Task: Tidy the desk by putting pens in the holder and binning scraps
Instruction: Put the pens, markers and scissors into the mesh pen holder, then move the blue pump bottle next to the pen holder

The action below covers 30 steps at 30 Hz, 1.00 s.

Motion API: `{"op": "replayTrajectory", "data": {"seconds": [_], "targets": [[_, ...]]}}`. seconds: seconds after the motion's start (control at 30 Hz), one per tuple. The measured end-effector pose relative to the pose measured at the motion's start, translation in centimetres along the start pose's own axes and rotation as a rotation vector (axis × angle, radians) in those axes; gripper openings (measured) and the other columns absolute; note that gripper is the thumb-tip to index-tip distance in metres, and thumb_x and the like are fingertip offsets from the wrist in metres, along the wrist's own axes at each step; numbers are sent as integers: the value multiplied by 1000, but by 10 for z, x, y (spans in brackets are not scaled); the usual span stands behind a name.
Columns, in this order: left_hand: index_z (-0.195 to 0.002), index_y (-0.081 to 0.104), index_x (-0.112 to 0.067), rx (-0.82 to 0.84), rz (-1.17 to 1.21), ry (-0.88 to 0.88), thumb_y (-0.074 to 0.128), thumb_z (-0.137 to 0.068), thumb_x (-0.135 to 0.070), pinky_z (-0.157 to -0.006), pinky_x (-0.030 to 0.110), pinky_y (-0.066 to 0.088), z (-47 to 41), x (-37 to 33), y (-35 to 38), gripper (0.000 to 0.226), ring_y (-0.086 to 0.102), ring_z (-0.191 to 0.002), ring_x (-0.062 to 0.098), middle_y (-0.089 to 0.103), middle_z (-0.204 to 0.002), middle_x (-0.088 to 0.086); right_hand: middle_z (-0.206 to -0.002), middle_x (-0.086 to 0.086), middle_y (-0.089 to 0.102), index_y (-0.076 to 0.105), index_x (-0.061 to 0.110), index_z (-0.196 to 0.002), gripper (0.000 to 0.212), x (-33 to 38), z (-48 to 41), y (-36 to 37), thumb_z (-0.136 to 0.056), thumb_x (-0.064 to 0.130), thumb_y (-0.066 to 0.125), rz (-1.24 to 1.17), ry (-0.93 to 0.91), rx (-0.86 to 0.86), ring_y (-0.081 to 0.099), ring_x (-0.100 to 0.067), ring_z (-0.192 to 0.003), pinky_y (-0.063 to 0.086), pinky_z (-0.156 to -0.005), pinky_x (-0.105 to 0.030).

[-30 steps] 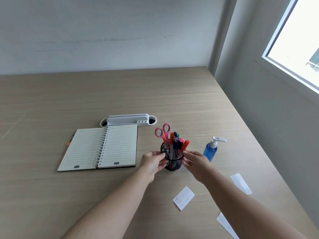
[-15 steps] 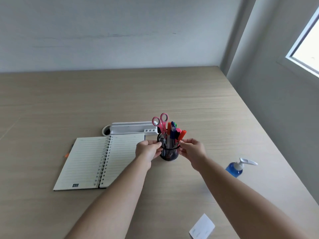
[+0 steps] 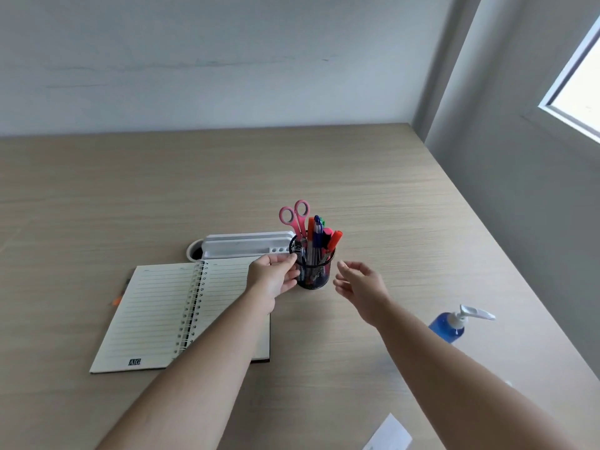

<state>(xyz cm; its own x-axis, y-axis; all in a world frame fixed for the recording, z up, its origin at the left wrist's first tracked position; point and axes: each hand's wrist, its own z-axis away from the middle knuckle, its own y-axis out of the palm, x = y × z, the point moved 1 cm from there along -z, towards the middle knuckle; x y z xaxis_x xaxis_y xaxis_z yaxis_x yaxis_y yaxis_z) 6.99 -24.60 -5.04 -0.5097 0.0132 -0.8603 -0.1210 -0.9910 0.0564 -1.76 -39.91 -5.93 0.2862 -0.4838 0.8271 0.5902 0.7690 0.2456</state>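
hidden: scrap (image 3: 388, 434) cut off at btm edge; pen (image 3: 117, 299) mostly under notebook (image 3: 168, 315) | room: desk (image 3: 373, 177) bare behind holder (image 3: 312, 267) | count: 1 holder, 1 scissors (image 3: 294, 217), several pens inside | L hand (image 3: 272, 277) fingers on holder side, by organiser (image 3: 243, 246) | R hand (image 3: 358, 284) open, apart from holder | bottle (image 3: 449, 324) near R edge
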Motion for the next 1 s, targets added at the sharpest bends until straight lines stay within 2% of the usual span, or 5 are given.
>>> {"op": "replayTrajectory", "data": {"seconds": [0.3,0.47,0.63,0.8,1.0], "targets": [[-77,61,-11,75,-434,75,64,-85,-7,-62,28,52,76,57,3,9,62,-61,15,66,-70,5,-74,-8,60,61,5,-88,7,-38,86,-102,-85,0,63,267,62,85,59,-14,-65,53,-60,-19],[-73,60,-18,254,-621,151,67,-81,-14,-59,23,45,118,76,53,11,60,-61,12,62,-69,-3,-72,-7,58,61,5,-85,8,-30,123,-166,-84,-1,65,386,123,17,57,-13,-63,53,-55,-15],[-108,60,-20,436,-799,379,70,-80,-25,-78,21,43,150,48,113,31,57,-95,13,60,-101,-5,-97,-16,64,62,3,-108,29,-5,124,-198,-80,0,69,465,-15,-160,60,-21,-80,52,-73,-28],[-127,55,-20,512,-956,557,69,-81,-25,-94,22,37,162,19,166,48,51,-122,15,57,-130,1,-121,-2,51,47,22,-133,66,15,113,-183,-75,4,74,592,-173,-82,54,-23,-110,47,-94,-35],[-96,73,-17,486,-896,573,67,-83,-22,-77,20,47,157,28,183,15,66,-88,16,73,-94,2,-109,-5,64,54,17,-124,53,7,101,-167,-77,-2,68,616,-284,-97,61,-21,-105,50,-88,-31]]}}
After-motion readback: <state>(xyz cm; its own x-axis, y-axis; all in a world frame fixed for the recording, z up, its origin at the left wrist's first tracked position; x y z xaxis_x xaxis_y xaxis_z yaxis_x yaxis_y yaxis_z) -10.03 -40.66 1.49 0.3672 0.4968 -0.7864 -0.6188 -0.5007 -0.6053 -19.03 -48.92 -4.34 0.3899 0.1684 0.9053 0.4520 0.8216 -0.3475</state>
